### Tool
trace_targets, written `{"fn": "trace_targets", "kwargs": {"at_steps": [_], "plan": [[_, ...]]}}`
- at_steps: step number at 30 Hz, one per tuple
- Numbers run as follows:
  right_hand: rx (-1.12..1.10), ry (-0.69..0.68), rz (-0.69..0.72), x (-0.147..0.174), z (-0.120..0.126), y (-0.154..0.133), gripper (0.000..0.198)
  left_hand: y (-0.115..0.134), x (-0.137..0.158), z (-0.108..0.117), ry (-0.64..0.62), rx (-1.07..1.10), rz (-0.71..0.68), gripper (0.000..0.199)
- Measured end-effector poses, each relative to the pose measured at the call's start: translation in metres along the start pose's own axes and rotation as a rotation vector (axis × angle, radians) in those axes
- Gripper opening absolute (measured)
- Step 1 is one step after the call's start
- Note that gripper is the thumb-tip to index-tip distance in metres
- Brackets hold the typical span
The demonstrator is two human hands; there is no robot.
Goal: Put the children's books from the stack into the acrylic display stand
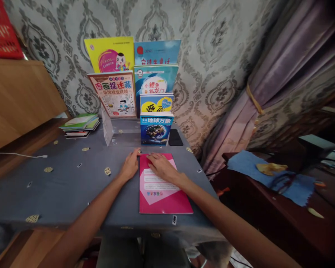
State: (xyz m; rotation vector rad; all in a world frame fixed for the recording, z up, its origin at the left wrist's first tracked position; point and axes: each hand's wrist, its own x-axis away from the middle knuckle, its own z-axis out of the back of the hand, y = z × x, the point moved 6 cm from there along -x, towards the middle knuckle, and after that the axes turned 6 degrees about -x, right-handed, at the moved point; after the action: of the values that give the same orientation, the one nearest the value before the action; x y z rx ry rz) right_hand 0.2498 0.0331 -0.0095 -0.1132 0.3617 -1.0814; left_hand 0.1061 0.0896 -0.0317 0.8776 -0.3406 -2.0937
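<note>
A pink book (pixel 167 203) lies flat near the front of the table, with pale text panels on its upper side. My right hand (pixel 163 168) rests on the upper part of this book, its fingers stretched out over the cover. At the book's top left corner is my left hand (pixel 130 165), fingers extended and pointing away from me, with nothing visibly gripped. Behind both hands, several books stand upright in a clear stand (pixel 107 128). Among them are a blue globe book (pixel 155 130), a brown-bordered picture book (pixel 118 95) and a yellow book (pixel 111 52).
A dark phone (pixel 175 137) lies right of the stand. Left of the stand is a stack of books (pixel 80 124). A white cable (pixel 25 154) crosses the grey tablecloth (pixel 67 186). To the right, a blue cloth (pixel 245 167) lies on a dark red surface beside a curtain (pixel 240 119).
</note>
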Motion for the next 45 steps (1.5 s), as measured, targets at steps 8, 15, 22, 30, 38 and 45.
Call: {"fn": "trace_targets", "kwargs": {"at_steps": [8, 15, 22, 30, 38, 45], "plan": [[-0.059, 0.066, 0.004, -0.010, -0.016, -0.007, 0.038, 0.002, -0.001, -0.001, -0.029, -0.043, 0.017, 0.056], [-0.077, 0.056, -0.009, -0.002, -0.009, -0.002, 0.038, 0.007, -0.002, 0.002, -0.027, -0.100, 0.021, 0.044], [-0.021, 0.052, -0.127, 0.013, 0.003, 0.017, 0.038, 0.009, -0.002, 0.004, -0.021, -0.131, 0.005, 0.038], [-0.065, 0.124, -0.300, 0.045, 0.022, 0.061, 0.036, 0.008, -0.002, 0.004, -0.026, -0.113, 0.023, 0.038], [-0.278, 0.243, -0.370, 0.047, 0.018, 0.089, 0.038, 0.010, -0.002, 0.004, -0.041, -0.120, -0.024, 0.036], [-0.527, 0.357, -0.355, 0.050, 0.016, 0.110, 0.046, 0.020, 0.001, 0.009, -0.080, -0.190, -0.106, 0.024]]}}
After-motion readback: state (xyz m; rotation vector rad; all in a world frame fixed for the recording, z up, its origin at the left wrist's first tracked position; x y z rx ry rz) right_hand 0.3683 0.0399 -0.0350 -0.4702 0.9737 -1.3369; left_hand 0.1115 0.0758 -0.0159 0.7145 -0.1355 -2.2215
